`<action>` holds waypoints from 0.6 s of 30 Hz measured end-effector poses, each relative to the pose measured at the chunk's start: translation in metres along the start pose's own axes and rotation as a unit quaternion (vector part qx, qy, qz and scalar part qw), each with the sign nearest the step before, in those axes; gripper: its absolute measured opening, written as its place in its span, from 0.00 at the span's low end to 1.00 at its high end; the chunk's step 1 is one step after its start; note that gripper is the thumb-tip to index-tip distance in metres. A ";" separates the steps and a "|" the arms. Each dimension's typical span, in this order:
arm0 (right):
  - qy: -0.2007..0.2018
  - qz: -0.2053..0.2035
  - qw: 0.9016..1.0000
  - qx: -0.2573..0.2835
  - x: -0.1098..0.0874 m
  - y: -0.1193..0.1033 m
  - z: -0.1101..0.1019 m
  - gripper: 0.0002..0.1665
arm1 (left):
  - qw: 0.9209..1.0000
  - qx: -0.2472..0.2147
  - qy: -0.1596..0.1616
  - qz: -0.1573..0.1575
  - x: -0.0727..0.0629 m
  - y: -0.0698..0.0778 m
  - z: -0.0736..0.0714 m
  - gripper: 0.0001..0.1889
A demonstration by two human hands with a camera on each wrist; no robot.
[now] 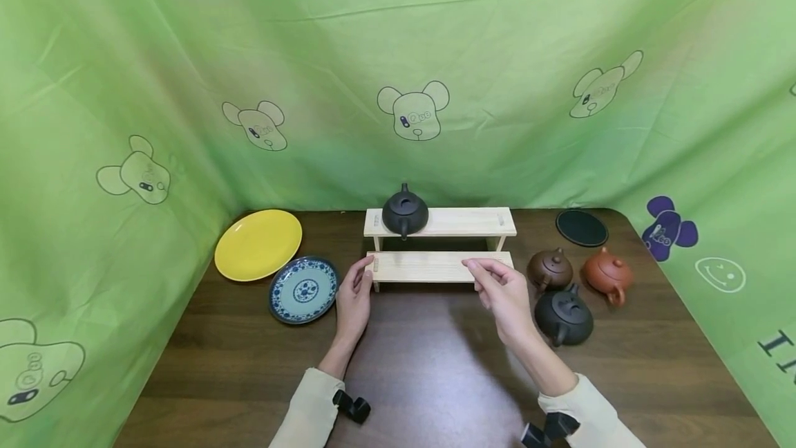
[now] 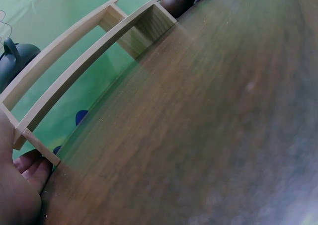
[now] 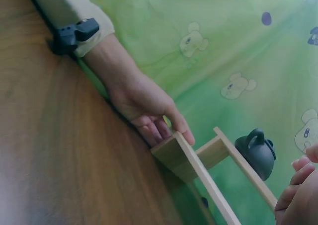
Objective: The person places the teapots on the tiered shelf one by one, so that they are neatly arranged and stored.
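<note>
My left hand (image 1: pixel 353 301) grips the left end of the low front wooden riser (image 1: pixel 423 268), thumb near the top board and the other fingers along its side. Behind it stands a taller wooden riser (image 1: pixel 469 221), carrying a black teapot (image 1: pixel 404 213) near its left end. My right hand (image 1: pixel 506 299) hovers over the right part of the front riser in the head view. Its fingers (image 3: pixel 301 175) are loosely bent, thumb and forefinger close together, with nothing visible between them.
On the left lie a yellow plate (image 1: pixel 258 246) and a blue patterned plate (image 1: pixel 305 290). To the right sit a dark brown teapot (image 1: pixel 550 269), a reddish teapot (image 1: pixel 607 273) and another black teapot (image 1: pixel 564 316), beside my right wrist. Behind them lies a dark round plate (image 1: pixel 582 227). Green cloth (image 1: pixel 336 123) surrounds the table.
</note>
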State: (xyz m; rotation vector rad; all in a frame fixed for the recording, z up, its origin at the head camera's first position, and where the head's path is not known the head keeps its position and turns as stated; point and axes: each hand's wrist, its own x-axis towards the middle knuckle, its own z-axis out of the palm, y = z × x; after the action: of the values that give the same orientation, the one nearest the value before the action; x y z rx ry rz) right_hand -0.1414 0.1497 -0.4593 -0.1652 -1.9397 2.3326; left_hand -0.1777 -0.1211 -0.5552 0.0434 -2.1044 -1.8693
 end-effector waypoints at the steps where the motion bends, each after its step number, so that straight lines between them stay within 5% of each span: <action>1: 0.001 -0.001 1.000 -0.001 -0.002 0.000 -0.003 0.08 | 1.000 -0.002 -0.003 -0.007 0.000 0.002 0.000 0.16; 6: 0.008 -0.008 1.000 -0.005 -0.013 0.000 -0.015 0.07 | 0.999 -0.010 -0.007 -0.030 0.000 0.008 0.000 0.17; 18: 0.031 -0.031 0.999 0.015 -0.029 0.002 -0.043 0.09 | 1.000 0.004 -0.005 -0.018 -0.002 0.007 0.000 0.17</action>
State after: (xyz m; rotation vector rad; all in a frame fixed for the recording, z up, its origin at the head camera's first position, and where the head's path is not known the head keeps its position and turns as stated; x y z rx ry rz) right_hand -0.1061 0.1871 -0.4686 -0.1703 -1.8532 2.2871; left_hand -0.1748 -0.1196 -0.5487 0.0744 -2.1319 -1.8851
